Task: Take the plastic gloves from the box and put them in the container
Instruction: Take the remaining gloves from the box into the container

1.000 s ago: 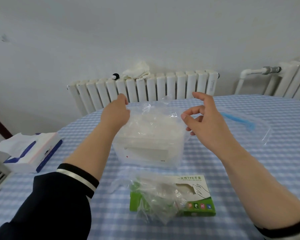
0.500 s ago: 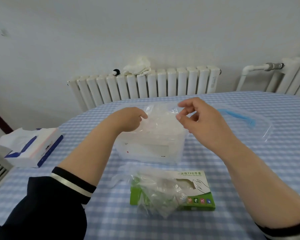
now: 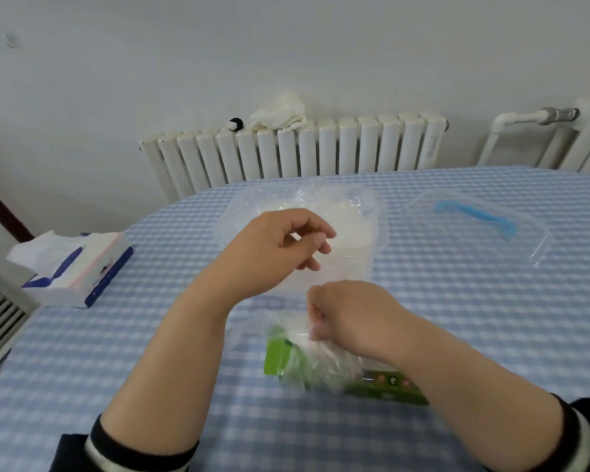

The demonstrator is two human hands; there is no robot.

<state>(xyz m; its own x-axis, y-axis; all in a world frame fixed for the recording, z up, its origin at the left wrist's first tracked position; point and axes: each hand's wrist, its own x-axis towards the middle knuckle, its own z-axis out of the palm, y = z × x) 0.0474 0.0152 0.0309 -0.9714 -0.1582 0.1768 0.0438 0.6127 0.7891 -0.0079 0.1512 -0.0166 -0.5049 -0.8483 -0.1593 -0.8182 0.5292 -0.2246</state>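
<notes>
Right hand [image 3: 351, 315] pinches loose plastic gloves [image 3: 315, 359] at the green glove box [image 3: 382, 390] on the desk — likely the next pull. Left hand [image 3: 269, 247], loosely curled and empty, hovers before the clear container [image 3: 372, 212], ready to tuck.

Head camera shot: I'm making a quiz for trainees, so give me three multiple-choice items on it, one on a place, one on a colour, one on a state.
1. Where is the tissue box? A left of the container B right of the lid C on the radiator
2. What colour is the lid's handle? A red B blue C black
3. What is the right hand doing? A lying flat B pinching gloves at the glove box C holding the lid

A: it sits left of the container.
B: the handle on the lid is blue.
B: its fingers pinch gloves at the glove box.
</notes>
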